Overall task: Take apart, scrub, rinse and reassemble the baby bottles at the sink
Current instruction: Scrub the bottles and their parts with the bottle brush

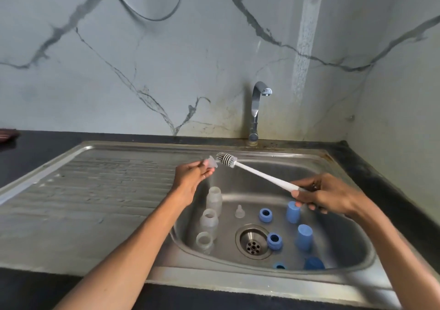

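My left hand (190,176) pinches a clear silicone teat (210,162) above the left side of the sink basin (352,238). A white bottle brush (257,172) lies in my right hand (326,196), gripped by the handle, its grey bristle head touching the teat's base. Down in the basin three clear bottle bodies (209,222) stand in a row on the left. A second teat (239,211) stands near the middle. Blue screw rings (265,215) and blue caps (304,237) are scattered on the right around the drain (253,241).
The chrome tap (256,112) rises behind the basin, with no water running. A ribbed steel draining board (95,190) stretches to the left. Dark countertop (35,143) borders the sink, and a marbled wall stands close on the right.
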{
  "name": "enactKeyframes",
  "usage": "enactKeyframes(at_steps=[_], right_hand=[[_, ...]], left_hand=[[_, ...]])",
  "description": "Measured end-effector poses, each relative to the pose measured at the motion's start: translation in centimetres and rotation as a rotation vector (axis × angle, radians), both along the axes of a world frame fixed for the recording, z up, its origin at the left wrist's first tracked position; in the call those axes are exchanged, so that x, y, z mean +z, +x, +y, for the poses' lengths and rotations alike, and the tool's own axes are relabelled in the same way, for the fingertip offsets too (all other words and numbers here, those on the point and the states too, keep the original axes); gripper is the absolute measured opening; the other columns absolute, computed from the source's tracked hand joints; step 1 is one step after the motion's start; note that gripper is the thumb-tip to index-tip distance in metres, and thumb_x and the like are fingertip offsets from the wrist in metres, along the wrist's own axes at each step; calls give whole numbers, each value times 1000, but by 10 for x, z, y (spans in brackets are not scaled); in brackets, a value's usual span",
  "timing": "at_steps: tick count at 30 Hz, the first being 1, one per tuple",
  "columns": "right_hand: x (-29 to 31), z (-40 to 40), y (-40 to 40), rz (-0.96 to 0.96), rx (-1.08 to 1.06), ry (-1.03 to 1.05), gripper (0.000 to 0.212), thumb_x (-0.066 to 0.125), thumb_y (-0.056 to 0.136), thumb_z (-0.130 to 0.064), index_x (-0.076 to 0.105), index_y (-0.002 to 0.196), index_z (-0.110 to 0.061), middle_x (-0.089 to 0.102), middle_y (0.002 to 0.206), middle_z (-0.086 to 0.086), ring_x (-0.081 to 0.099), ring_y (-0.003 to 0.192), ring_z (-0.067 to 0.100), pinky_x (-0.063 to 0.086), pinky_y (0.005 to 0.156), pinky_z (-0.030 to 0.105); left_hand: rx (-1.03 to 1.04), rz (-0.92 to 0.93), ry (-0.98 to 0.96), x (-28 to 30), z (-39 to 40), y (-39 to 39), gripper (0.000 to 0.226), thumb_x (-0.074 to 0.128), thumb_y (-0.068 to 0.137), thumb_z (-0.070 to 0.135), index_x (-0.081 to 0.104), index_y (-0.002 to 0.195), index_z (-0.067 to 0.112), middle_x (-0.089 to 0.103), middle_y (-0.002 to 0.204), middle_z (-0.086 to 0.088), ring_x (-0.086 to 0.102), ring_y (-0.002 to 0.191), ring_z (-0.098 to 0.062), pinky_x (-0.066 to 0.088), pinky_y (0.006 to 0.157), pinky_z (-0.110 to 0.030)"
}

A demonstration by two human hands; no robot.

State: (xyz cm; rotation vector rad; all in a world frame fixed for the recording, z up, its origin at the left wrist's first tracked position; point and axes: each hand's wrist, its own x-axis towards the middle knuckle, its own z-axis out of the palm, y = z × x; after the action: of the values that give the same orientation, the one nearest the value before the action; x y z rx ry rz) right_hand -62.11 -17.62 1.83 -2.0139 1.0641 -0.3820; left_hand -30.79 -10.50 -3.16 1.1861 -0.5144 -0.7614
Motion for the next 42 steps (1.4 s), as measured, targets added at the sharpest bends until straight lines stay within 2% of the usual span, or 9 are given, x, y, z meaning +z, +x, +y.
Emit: enactKeyframes(at_steps=[9,12,16,21,25,30,36,40,42], right_hand=[[-2,-1,2,215,23,-250,41,68,93,-20,62,133,-29,69,70,-20,58,65,-8,39,64,13],[-3,2,5,308,-76,-354,43,69,92,-20,62,131,-34,63,93,-13,59,87,6,40,78,21],[-7,3,10,287,-132,-446,39,70,91,-23,65,126,-38,70,107,-9,61,93,10,47,83,23],[-11,4,14,101,54,-21,22,52,103,-17,72,108,-17,65,72,-5,48,51,6,39,48,19],[-8,8,10,14,118,268,32,44,105,-26,74,107,-16,56,65,-2,37,48,10,31,39,20],[-9,7,13,167,-141,-251,23,69,92,-20,73,112,-31,71,87,-16,57,71,0,43,68,18],[-2,23,12,41,-380,-617,33,82,79,-11,77,106,-28,77,100,2,57,78,8,43,79,20],[-13,18,22,170,-139,-349,18,71,90,-23,71,96,-40,75,91,-7,65,78,13,52,73,29],[-18,20,29,18,-25,-49,17,60,98,-19,75,95,-28,67,73,-3,53,53,11,44,49,22]], left_hand=[[-77,-144,-3,-4,1,8,19,65,89,-6,69,107,-7,73,77,-7,70,64,-11,58,65,-19],[-192,-352,53,-7,6,14,19,66,87,-7,71,106,-4,74,74,-7,68,62,-11,59,67,-21],[-236,-339,55,-5,8,23,24,70,81,-10,72,104,-2,76,80,-10,74,69,-19,61,69,-25],[-211,-285,6,-2,4,23,33,69,81,-11,67,113,-4,76,81,-10,74,71,-21,61,71,-26],[-210,-284,10,-4,5,25,32,69,82,-11,67,114,-7,76,82,-14,74,69,-21,61,71,-27],[-188,-260,5,3,3,14,17,68,86,-7,70,103,-7,73,73,-16,71,61,-18,61,64,-25],[-213,-219,51,0,5,4,13,67,89,-6,69,100,-12,71,68,-15,69,56,-17,59,61,-23],[-143,-171,-14,5,11,13,11,65,87,-10,68,98,-10,71,66,-10,67,55,-15,59,62,-23],[-106,-142,-54,7,12,17,13,63,89,-11,67,100,-10,71,63,-5,65,52,-12,59,60,-22]])
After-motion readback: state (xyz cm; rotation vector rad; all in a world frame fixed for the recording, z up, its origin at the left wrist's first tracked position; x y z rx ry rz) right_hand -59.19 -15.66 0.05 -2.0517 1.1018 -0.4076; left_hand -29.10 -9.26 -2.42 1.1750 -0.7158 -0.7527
